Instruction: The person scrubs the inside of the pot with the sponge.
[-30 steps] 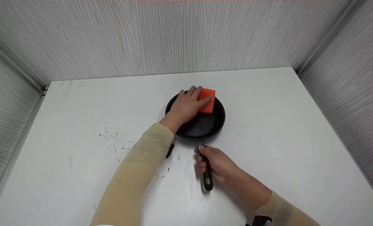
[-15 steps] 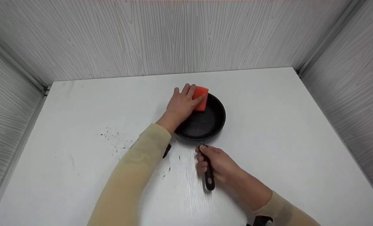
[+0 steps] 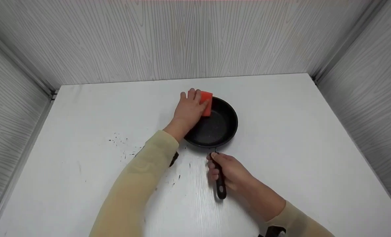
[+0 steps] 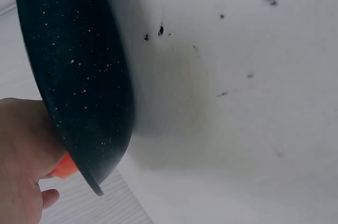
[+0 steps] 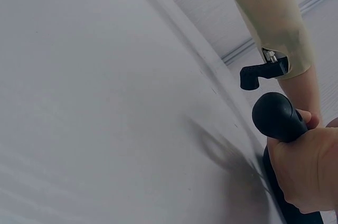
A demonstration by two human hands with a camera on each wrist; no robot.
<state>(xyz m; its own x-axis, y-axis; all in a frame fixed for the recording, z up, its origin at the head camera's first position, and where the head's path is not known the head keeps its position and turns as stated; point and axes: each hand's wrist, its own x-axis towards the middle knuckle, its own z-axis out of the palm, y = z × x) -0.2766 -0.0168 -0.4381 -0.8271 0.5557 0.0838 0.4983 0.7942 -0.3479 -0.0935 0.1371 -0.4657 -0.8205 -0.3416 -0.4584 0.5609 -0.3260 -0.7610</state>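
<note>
A black frying pan [image 3: 215, 130] sits mid-table with its handle [image 3: 221, 187] pointing toward me. My right hand [image 3: 231, 171] grips that handle, thumb on top near the pan end. At the pan's far left rim, my left hand [image 3: 188, 110] presses an orange sponge [image 3: 207, 111] inside the pan with spread, straight fingers. The fingertips reach over the rim. From the left wrist, the pan's speckled outer wall [image 4: 79, 65] shows, with a bit of the sponge [image 4: 64, 167] beside the hand. The handle's rounded end [image 5: 274, 115] sticks out of my right fist in the right wrist view.
The white table [image 3: 281, 131] bears dark specks [image 3: 119, 140] left of the pan and near the left forearm. Grey wood-grain panels [image 3: 189, 39] stand behind the table and at both sides. A black wrist mount [image 5: 264, 71] shows on the left sleeve.
My left hand has slid the sponge leftward along the pan's far rim. The right hand keeps its grip on the handle, and the pan shifts only slightly in view.
</note>
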